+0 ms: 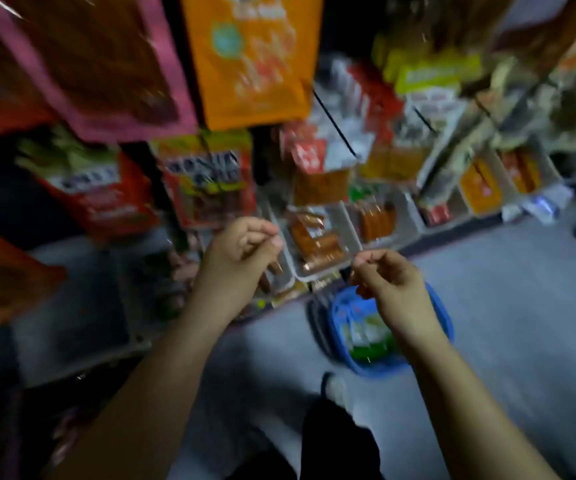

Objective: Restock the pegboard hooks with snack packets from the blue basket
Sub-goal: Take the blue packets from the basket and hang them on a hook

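The blue basket (435,317) sits on the floor (504,306) beside the person's shoe, directly under the right hand (388,282), with green-and-white packets (366,336) still inside, so restocking looks unfinished. Both hands are held apart with fingers loosely curled; the left hand (241,251) and the right seem to hold nothing, though blur makes that uncertain. Many hooks already carry packets, including an orange packet (250,60). All printed writing is too blurred to read.

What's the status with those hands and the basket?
Left hand and right hand loosely curled, empty. Basket on floor below right hand. Image blurred.
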A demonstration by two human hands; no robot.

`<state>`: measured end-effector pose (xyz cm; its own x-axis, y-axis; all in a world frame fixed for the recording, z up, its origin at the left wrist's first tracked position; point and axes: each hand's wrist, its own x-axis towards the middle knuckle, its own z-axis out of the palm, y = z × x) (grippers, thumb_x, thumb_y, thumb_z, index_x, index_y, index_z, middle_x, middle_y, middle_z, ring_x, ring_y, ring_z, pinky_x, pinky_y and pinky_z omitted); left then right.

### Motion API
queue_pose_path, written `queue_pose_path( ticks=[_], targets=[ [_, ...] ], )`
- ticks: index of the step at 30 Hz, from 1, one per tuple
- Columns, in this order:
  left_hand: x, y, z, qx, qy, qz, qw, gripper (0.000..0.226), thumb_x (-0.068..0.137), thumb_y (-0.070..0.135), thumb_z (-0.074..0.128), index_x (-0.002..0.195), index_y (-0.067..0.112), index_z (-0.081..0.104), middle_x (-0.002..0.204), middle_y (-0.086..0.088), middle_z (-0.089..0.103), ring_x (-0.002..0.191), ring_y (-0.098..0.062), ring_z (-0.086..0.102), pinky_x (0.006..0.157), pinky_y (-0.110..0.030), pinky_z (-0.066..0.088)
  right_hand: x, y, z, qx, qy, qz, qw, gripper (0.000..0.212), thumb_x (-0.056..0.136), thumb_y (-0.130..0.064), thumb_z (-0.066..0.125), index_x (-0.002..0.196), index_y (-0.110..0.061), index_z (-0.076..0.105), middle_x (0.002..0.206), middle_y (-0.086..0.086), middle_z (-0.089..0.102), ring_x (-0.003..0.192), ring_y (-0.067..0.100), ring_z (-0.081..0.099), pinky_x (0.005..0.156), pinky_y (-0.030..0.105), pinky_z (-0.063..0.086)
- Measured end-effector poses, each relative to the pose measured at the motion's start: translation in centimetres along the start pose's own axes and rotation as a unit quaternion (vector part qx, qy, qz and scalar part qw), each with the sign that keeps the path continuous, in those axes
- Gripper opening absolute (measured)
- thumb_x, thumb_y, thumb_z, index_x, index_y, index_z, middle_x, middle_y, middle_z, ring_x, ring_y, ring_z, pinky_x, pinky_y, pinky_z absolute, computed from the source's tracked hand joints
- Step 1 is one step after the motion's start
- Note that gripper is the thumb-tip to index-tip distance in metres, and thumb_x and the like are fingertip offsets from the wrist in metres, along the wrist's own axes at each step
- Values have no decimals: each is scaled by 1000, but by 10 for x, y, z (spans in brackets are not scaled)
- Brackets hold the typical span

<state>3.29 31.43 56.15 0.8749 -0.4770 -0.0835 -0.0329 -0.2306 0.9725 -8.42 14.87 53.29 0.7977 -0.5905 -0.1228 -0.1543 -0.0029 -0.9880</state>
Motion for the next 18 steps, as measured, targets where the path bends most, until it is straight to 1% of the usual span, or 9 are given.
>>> queue_pose_path(
  ticks=[2,4,6,7,9,12,14,16,18],
  targets=[
    [2,-32,46,-13,-54,-37,998,20,88,7,60,81,25,58,74,2,62,62,2,59,62,-13,47,-8,46,-34,-13,35,67,997,21,91,0,57,76,-15,58,59,-1,59,47,-3,54,49,11,43],
    [7,-69,94,-15,-97,-77,992,20,88,4,60,82,22,58,72,4,61,58,8,55,61,-9,44,-10,90,-68,-24,68,126,989,23,91,1,57,75,-15,57,61,3,58,46,-4,54,47,10,42],
    [16,-112,144,-17,-131,-112,985,17,88,-1,58,85,16,58,71,3,59,56,8,53,62,-10,42,-7,138,-101,-42,88,173,980,24,90,3,56,73,-14,57,61,4,56,43,-4,52,47,9,40],
    [21,-136,171,-16,-144,-132,981,16,88,-4,56,88,12,58,71,1,59,55,8,54,61,-8,42,-3,163,-118,-53,92,197,975,25,91,3,56,72,-13,57,61,4,56,42,-4,51,46,8,39],
    [31,-187,225,-12,-154,-170,973,15,88,-8,53,94,5,56,70,-1,58,51,9,55,58,-4,41,8,215,-149,-74,102,246,961,23,91,3,55,74,-12,56,60,6,56,40,-4,51,44,8,39],
    [43,-274,300,-6,-158,-229,960,15,88,-8,53,96,4,57,70,-1,58,49,9,55,55,-4,42,31,305,-194,-119,95,308,939,24,91,-1,57,71,-15,57,61,6,59,40,-4,52,42,9,39],
    [54,-335,345,6,-154,-275,949,18,89,-7,53,87,10,57,71,-1,56,51,6,56,56,-7,43,51,367,-218,-146,86,336,926,23,90,-6,58,70,-18,58,62,3,61,43,-2,54,46,12,41],
    [66,-398,387,12,-143,-317,937,22,89,-7,53,83,13,56,73,-2,55,63,-7,55,63,-15,45,73,432,-235,-181,65,356,915,22,89,-12,59,69,-22,58,63,1,61,53,8,57,55,22,43],
    [82,-459,422,30,-133,-349,927,12,88,-5,55,96,2,60,80,-9,57,70,-15,51,69,-26,45,97,495,-246,-220,37,359,906,23,89,-15,60,68,-23,59,63,2,61,60,17,55,60,29,42]
  ],
)
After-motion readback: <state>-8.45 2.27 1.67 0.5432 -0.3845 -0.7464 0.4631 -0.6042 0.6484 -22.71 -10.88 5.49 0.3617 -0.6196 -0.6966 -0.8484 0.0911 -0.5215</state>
